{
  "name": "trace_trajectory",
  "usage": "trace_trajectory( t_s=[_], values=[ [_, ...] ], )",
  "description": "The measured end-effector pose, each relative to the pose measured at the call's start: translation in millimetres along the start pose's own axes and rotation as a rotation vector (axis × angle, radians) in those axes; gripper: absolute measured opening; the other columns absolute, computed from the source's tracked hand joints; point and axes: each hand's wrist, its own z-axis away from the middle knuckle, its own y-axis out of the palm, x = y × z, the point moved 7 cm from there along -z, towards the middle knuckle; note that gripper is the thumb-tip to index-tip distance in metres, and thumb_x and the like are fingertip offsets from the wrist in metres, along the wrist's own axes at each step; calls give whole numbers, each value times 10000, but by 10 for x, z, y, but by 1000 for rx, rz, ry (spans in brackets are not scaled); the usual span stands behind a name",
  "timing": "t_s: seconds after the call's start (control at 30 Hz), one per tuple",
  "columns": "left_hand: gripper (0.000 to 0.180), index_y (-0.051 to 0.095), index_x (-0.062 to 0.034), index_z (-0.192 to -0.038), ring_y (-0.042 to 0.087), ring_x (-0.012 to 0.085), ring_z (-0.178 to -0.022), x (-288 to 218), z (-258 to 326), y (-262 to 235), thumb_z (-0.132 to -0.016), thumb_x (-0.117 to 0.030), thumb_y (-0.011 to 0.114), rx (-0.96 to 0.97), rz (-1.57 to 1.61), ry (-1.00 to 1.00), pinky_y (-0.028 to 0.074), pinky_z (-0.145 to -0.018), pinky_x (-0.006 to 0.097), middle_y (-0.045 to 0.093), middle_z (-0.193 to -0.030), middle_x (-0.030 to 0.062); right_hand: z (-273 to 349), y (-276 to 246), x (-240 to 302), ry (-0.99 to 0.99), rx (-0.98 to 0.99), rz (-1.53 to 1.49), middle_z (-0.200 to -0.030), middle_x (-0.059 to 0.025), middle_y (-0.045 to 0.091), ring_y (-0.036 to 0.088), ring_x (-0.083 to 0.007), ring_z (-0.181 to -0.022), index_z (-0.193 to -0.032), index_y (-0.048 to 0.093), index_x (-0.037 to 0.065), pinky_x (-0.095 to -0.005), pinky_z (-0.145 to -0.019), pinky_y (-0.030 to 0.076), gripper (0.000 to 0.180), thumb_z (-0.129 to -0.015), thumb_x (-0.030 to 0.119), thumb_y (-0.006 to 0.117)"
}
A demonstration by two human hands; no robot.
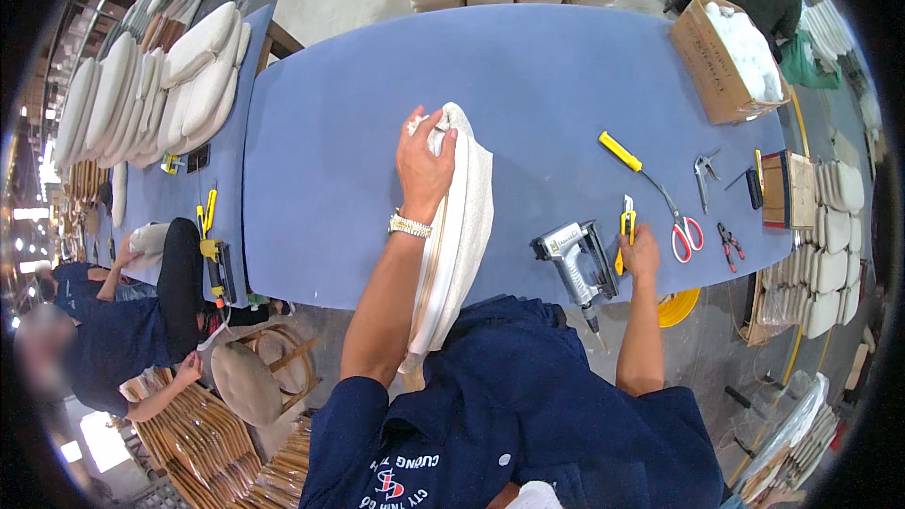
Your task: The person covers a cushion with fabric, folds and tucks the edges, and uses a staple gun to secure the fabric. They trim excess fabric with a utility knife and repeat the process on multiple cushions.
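Observation:
My left hand [426,168], a bracelet at its wrist, is closed round the far end of a cream fabric-covered chair pad [476,198]. The pad stands on its edge, its underside with a pale inner strip turned to the left and its near end against my body. At the table's near edge on the right, my right hand [641,253] has its fingers closed on a yellow utility knife [628,219], which points away from me. Just left of that hand lies a silver and black staple gun [577,259].
The blue table [377,66] also bears a yellow-handled tool [620,151], red-handled scissors [687,236], pliers [729,245], a grey trigger tool [704,179] and a carton of white stuffing [707,75]. Stacked pads [203,80] stand at left, near a seated co-worker [123,330].

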Motion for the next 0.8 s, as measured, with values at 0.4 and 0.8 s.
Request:
trace_trajectory(
  t_s=[0.4,0.8],
  values=[
    [178,730,-17,-998,681,275,-1123,-24,116,340,-932,-182,716,38,224,-234,497,-994,388,736,-1189,145,338,-865,2218,-394,264,-957,-821,-15,613,631,-116,-742,-1176,595,36,-300,-637,510,313,-965,248,689],
    [185,714,10,-968,702,213,-1052,-30,222,573,-960,-175,709,15,363,-268,520,-949,353,765,-1142,144,492,-426,3322,-533,425,-520,-768,-93,649,619,-178,-655,-1042,569,-32,-340,-610,496,279,-952,231,569]
  ],
)
